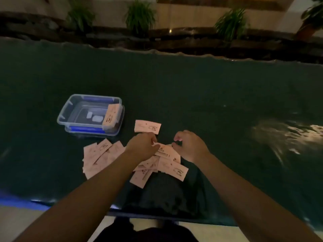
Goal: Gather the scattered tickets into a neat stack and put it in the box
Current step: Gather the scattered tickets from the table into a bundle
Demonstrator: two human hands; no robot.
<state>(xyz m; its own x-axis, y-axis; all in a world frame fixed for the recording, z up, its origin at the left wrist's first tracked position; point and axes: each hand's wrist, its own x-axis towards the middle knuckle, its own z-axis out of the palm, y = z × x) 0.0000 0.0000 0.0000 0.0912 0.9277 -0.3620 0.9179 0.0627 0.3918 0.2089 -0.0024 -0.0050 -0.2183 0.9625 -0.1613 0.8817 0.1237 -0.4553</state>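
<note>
The left hand point(142, 145) pinches one ticket point(166, 151) and the right hand point(189, 145) is half open beside it, so I think it is better to square the edges before lifting toward the box point(70, 105).

Both forearms are bare from the bottom frame edge to the wrists — no sleeve, watch, bracelet or ring shows on either. The left hand point(142, 143) and right hand point(189, 145) are ungloved. Dark clothing — black or near it in the dim light — covers the lap point(148, 233) at the bottom edge.
</note>
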